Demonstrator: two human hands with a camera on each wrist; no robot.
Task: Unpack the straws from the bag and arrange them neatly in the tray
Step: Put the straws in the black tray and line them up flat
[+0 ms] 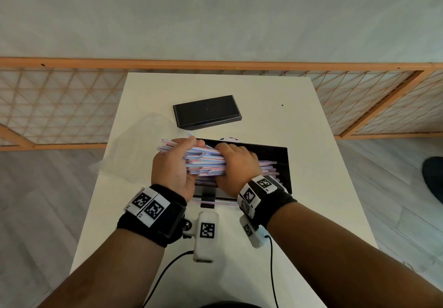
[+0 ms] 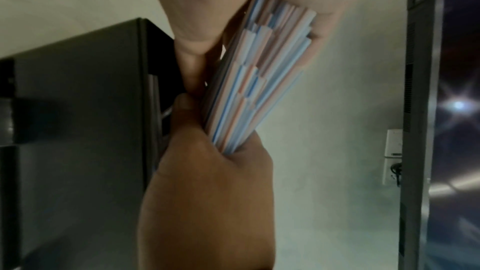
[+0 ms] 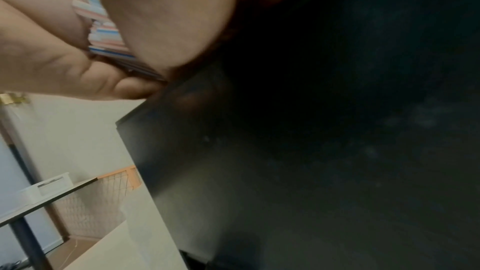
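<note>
Table (image 1: 311,121) far half open; both hands' grip holds straws (image 1: 206,161) over tray (image 1: 286,164).

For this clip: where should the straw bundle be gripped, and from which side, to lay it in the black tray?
Probably as shown: the left hand and right hand grip the straw bundle mid-length, one from each side. It lies lengthwise over the tray with uneven ends, so a central two-hand grip likely stops the straws splaying.

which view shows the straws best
The head view: the whole bundle of straws shows, held by both hands over the tray. The left wrist view shows one fanned stretch close up; the right wrist view only a sliver between fingers.
</note>
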